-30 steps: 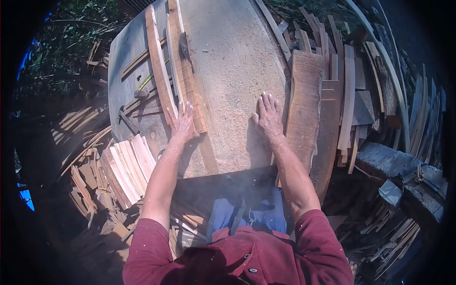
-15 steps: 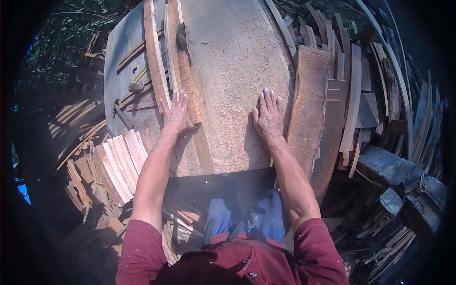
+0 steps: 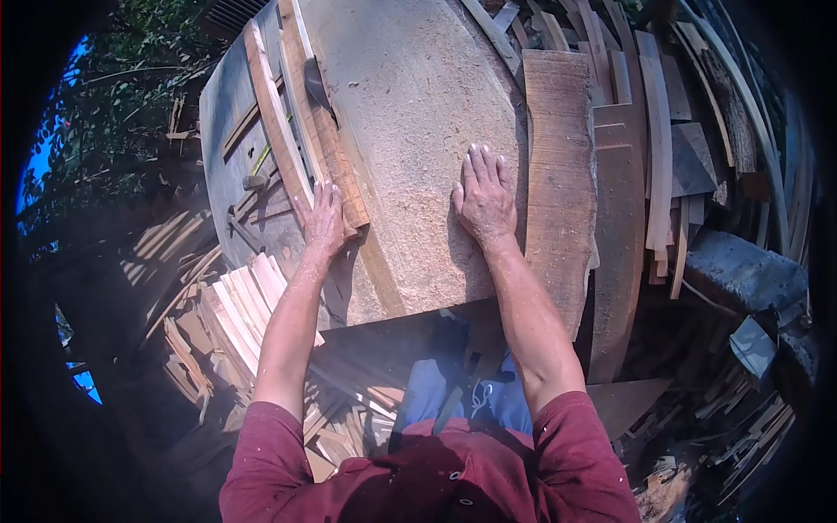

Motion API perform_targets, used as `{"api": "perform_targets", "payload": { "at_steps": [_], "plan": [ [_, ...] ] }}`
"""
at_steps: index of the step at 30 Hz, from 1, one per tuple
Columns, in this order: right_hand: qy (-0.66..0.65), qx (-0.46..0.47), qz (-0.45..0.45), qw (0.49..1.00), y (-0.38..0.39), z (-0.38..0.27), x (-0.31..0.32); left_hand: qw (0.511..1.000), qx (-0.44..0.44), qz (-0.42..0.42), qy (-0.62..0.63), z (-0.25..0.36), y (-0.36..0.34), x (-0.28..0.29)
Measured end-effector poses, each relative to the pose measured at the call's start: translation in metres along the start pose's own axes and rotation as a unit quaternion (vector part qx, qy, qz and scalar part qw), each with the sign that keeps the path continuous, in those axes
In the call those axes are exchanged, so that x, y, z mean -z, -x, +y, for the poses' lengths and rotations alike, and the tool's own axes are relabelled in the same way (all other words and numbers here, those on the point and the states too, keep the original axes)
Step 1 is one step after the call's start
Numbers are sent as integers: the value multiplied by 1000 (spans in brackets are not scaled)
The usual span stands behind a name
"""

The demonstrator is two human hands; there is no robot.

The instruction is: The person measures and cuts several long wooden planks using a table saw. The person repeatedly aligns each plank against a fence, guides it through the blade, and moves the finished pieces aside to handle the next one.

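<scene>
Now your right hand (image 3: 485, 199) lies flat, fingers spread, on the wide slab (image 3: 418, 139), near its right edge. Your left hand (image 3: 323, 222) rests open against the near end of the bark-edged strip (image 3: 327, 144) along the slab's left edge. Cut boards (image 3: 248, 301) lie stacked below the slab's left corner.

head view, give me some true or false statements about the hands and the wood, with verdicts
1. The right hand lies flat, palm down, on the wide slab. True.
2. The left hand grips a hammer. False: it rests at the near end of a bark-edged strip on the slab's left side.
3. Both hands touch each other. False: they are apart, with bare slab between them.
4. Cut boards are stacked below the left forearm. True.
</scene>
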State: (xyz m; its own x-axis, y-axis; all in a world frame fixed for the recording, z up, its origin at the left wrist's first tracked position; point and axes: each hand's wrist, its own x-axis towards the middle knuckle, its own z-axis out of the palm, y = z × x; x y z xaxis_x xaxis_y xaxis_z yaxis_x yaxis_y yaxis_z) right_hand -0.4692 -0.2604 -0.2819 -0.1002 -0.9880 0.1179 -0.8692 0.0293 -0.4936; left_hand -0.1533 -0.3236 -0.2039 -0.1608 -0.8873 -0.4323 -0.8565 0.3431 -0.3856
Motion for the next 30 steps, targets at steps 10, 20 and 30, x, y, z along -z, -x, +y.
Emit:
{"api": "perform_targets", "payload": {
  "at_steps": [10,20,30],
  "plan": [
    [-28,-18,-10,999,4,4,3,996,-16,-64,-64,-2,-7,8],
    [-61,-25,-2,998,3,6,-1,994,-26,-69,-85,-11,-24,5],
    [-52,-22,-17,998,1,5,5,993,2,-93,-78,-16,-40,7]
  ]
}}
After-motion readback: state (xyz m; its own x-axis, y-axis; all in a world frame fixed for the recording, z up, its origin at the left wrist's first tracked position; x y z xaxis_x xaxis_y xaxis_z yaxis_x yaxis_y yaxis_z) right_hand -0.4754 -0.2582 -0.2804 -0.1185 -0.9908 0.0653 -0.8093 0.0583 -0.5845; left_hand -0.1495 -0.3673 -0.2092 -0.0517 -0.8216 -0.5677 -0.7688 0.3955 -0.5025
